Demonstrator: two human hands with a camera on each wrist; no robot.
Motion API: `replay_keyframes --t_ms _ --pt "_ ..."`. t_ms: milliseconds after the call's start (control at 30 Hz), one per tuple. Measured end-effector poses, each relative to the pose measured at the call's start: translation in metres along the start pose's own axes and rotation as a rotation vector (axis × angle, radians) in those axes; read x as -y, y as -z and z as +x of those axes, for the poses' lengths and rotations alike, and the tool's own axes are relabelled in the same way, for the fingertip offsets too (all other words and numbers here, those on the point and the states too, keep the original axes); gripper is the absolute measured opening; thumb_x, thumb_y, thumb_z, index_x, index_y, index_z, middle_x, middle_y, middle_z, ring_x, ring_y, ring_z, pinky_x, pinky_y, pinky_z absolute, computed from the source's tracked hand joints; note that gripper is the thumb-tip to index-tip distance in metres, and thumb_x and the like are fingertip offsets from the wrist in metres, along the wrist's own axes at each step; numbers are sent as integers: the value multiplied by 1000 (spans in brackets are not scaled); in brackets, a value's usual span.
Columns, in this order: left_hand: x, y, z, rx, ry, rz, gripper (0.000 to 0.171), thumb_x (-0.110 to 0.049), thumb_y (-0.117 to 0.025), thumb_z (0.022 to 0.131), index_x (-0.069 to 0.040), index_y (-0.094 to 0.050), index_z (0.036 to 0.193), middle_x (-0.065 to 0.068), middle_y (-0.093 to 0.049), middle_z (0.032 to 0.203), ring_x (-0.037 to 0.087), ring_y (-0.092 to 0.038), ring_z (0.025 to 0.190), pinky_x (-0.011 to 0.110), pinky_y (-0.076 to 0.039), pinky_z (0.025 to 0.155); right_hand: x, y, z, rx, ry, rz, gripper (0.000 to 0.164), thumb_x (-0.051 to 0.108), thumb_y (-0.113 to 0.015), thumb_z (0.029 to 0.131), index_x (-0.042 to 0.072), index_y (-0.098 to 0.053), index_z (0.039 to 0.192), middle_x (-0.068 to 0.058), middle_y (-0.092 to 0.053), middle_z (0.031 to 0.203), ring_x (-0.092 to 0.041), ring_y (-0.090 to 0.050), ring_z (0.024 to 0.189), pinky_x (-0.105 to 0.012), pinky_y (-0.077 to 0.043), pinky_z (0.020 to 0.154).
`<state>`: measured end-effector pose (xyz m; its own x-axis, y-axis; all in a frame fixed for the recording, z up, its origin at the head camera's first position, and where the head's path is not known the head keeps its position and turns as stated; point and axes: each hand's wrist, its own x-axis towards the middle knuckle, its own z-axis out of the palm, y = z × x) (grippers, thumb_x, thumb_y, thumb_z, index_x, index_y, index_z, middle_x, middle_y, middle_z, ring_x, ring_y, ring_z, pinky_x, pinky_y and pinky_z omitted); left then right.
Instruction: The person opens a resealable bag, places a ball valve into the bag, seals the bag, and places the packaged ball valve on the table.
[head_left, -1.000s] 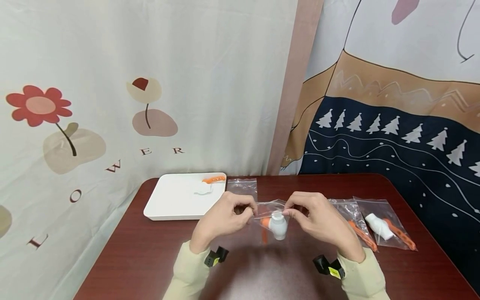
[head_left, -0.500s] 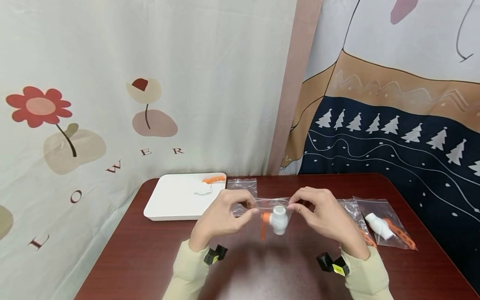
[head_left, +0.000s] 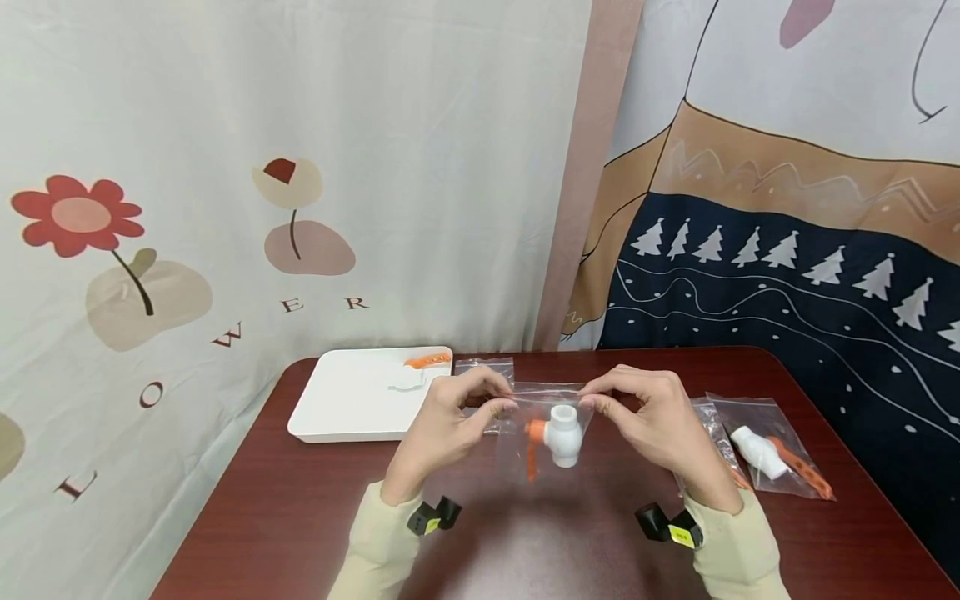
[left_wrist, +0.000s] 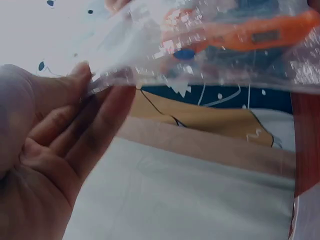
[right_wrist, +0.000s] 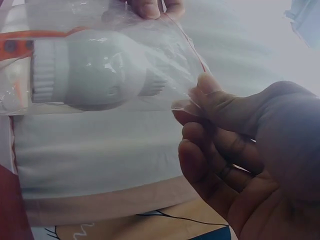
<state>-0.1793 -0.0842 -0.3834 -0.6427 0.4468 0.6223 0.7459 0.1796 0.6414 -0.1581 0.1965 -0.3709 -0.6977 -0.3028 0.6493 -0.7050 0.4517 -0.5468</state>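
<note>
A clear zip-lock bag (head_left: 546,392) hangs upright above the table, stretched between both hands. Inside it is a white plastic ball valve (head_left: 564,440) with an orange lever handle (left_wrist: 250,35). My left hand (head_left: 452,417) pinches the bag's top left corner between thumb and forefinger. The top right corner is pinched the same way by my right hand (head_left: 660,421). In the right wrist view, the valve's round white body (right_wrist: 100,70) lies well inside the bag, with a red line along the bag's mouth near the right thumb.
At the back left a white tray (head_left: 341,408) holds a white part (head_left: 408,379) and an orange handle (head_left: 429,360). A flat clear bag (head_left: 487,367) lies beside it. Right of my right arm lie a bagged white valve (head_left: 759,452) and another clear bag (head_left: 708,417), partly hidden.
Both hands have lifted the bag slightly, and the right hand has shifted a little outward. The bag's top edge is now straighter and the valve hangs more plainly in view.
</note>
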Motion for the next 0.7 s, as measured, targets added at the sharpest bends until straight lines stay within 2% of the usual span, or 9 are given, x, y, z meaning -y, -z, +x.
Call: replay_keyframes --t_ms 100,233,333,400,567,700 --pt "-2 -1 0 -20 31 -41 8 -8 -73 94 -10 -68 99 9 -76 87 20 -74 70 31 -62 64 0 -1 -1 -9 -21 16 21 8 -84 81 23 -80 94 10 -76 88 -2 -64 75 -17 -48 61" --pt "-4 -1 0 -38 75 -75 12 -5 -74 93 -9 -67 102 13 -77 86 13 -74 69 35 -62 63 1 -2 -2 -19 -63 25 21 8 -84 82 24 -80 96 9 -76 88 -4 -65 75 -17 -49 63" --pt "-5 -1 0 -51 105 -89 16 -5 -74 93 -8 -64 106 11 -78 84 12 -74 69 32 -62 64 2 -2 -3 -22 -91 17 20 10 -83 83 26 -80 96 10 -77 88 -4 -63 75 -17 -48 62" --pt "-5 -1 -1 -64 129 -96 19 -5 -74 93 -6 -63 108 9 -78 83 16 -75 68 31 -61 64 2 -2 -3 -26 -102 12 20 11 -83 83 27 -79 96 10 -77 88 -4 -63 74 -17 -47 61" --pt "-9 -2 0 -94 257 -107 15 -9 -76 92 -7 -70 105 7 -79 83 27 -75 69 32 -62 67 2 -2 -3 -33 -95 20 20 10 -84 83 25 -80 96 9 -77 88 -4 -63 74 -17 -47 60" --pt "-10 -3 1 -111 359 -127 7 -12 -78 91 -9 -76 96 9 -79 82 27 -75 70 34 -63 68 1 -2 -2 -38 -84 27 20 9 -84 83 24 -80 95 8 -77 88 -4 -61 70 -17 -46 57"
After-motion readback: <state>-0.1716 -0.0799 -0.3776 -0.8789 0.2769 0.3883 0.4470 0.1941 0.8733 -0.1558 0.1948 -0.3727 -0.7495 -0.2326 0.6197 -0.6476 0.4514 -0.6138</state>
